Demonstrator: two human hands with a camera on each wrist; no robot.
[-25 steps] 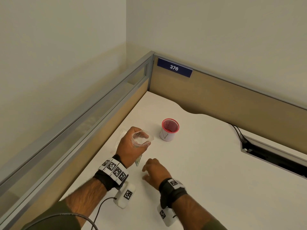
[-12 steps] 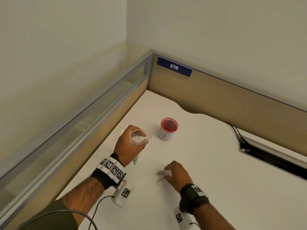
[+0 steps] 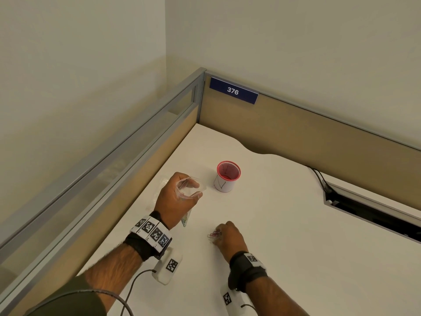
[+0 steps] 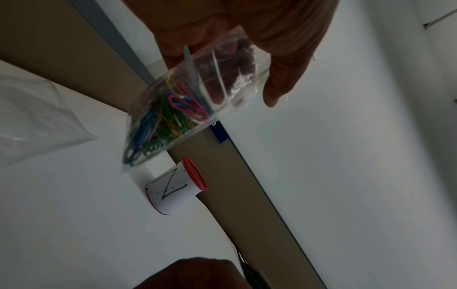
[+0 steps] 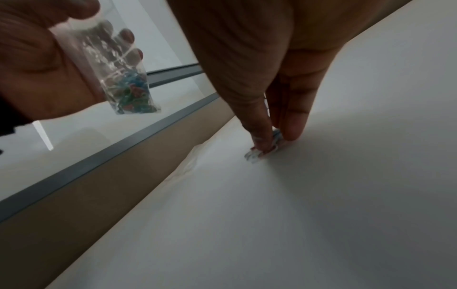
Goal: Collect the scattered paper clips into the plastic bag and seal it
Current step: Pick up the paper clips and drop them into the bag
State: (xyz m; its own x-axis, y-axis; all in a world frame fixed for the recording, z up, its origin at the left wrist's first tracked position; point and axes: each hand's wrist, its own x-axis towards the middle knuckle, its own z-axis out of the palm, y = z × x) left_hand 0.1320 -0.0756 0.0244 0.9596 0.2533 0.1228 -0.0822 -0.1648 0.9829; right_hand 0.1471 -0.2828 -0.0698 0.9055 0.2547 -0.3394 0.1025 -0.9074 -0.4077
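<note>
My left hand (image 3: 192,190) grips a small clear plastic bag (image 3: 185,221) above the desk and keeps its mouth spread wide. Several coloured paper clips (image 4: 170,115) lie at the bag's bottom (image 5: 131,95). Nearer to me, my right hand (image 3: 219,236) is down on the white desk (image 3: 296,247), its thumb and fingertips (image 5: 294,129) pinching a small bunch of pink and pale paper clips (image 3: 213,236). These clips (image 5: 254,155) still touch the desk surface. The right hand is about a hand's width right of and below the bag.
A red mesh cup wrapped in white paper (image 3: 226,176) stands behind the bag. Another clear bag (image 4: 37,117) lies flat at the desk's left edge. Tan partitions (image 3: 319,133) enclose the left and back, and a cable slot (image 3: 364,213) opens at the right.
My right hand slid right, uncovering the clips, then came back a little and closed its fingertips on them. The left hand with the bag has barely moved.
</note>
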